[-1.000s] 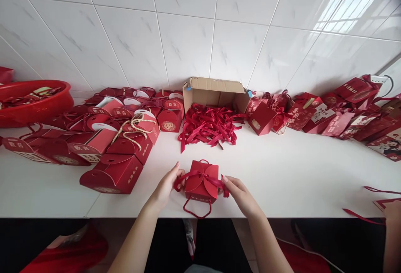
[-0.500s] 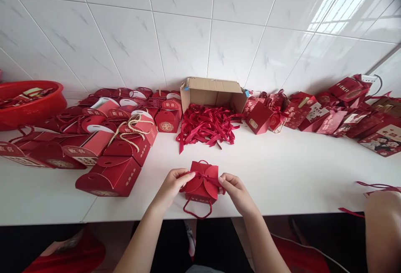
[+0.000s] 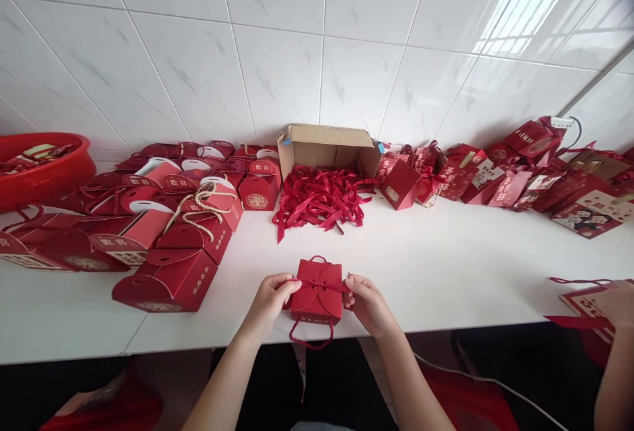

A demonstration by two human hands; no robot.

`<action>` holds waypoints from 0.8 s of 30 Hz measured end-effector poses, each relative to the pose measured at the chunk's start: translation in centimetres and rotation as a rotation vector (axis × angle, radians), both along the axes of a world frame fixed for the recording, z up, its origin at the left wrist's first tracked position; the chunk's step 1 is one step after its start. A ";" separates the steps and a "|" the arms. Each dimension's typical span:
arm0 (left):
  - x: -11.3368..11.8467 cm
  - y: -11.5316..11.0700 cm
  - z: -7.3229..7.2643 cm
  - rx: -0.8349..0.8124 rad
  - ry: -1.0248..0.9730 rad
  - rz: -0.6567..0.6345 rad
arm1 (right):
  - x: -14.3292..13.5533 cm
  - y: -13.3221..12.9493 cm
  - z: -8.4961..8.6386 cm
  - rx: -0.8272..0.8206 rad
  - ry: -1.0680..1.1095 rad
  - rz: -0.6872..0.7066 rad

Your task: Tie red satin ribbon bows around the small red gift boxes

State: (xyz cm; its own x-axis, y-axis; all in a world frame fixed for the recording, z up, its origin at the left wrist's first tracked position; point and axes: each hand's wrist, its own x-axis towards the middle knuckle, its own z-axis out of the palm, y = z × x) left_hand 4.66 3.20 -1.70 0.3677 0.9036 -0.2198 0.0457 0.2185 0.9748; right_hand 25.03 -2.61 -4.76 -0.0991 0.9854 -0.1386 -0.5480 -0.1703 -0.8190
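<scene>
White table (image 3: 421, 259) below, hands (image 3: 270, 298) (image 3: 370, 304) now hold the ribbon (image 3: 334, 286) straighter across the box (image 3: 308, 300).

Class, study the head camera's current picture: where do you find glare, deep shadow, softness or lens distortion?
Head view: window glare streaks the glossy wall tiles at upper right; the space below the white table is mostly dark; the other person's hand looks soft, while the small box is clearer; shapes stretch towards the sides.
</scene>
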 end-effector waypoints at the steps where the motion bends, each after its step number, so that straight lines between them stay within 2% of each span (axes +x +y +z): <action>1: 0.0 -0.2 0.0 -0.002 -0.003 -0.003 | 0.1 -0.2 0.0 0.001 -0.002 0.002; 7: -0.7 -1.7 0.6 -0.024 -0.024 -0.070 | 0.2 -1.0 0.1 -0.005 -0.101 0.014; 10: -1.0 -1.7 1.1 -0.056 -0.062 -0.120 | 0.2 -1.1 0.4 -0.002 -0.201 0.005; 13: -1.1 -1.4 1.3 -0.106 -0.013 -0.136 | 0.5 -1.2 0.9 0.005 -0.275 0.012; 16: -1.4 -1.1 1.2 -0.126 0.035 -0.149 | 1.1 -1.4 1.5 0.002 -0.343 0.072; 21: -2.6 -1.1 0.4 -0.082 0.009 -0.080 | 2.1 -2.0 2.1 -0.036 -0.507 0.166; 24: -3.3 -1.4 0.1 -0.102 -0.009 -0.095 | 2.5 -2.4 2.2 -0.003 -0.482 0.162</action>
State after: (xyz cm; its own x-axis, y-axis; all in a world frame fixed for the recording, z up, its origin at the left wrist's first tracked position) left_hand 1.37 1.84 -1.59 0.4534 0.8374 -0.3053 0.0621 0.3120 0.9480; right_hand 27.51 -4.97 -2.51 -0.1750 0.9622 -0.2089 -0.0744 -0.2245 -0.9716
